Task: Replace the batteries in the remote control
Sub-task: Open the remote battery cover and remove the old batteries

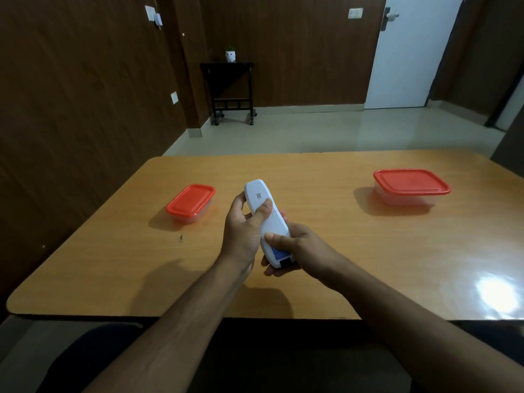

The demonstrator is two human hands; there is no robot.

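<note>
A white remote control (pixel 274 226) is held back side up above the middle of the wooden table (pixel 326 279), its far end pointing away from me. My left hand (pixel 242 225) grips its far half, thumb pressed across the back below a small QR label. My right hand (pixel 295 246) grips the near half, thumb on the back cover above a blue label. A seam shows across the back between my two thumbs. No batteries are visible.
A small clear container with a red lid (pixel 190 203) stands on the table to the left. A larger red-lidded container (pixel 411 186) stands at the far right. Beyond the table are open floor, a dark side table (pixel 229 89) and a white door (pixel 408 52).
</note>
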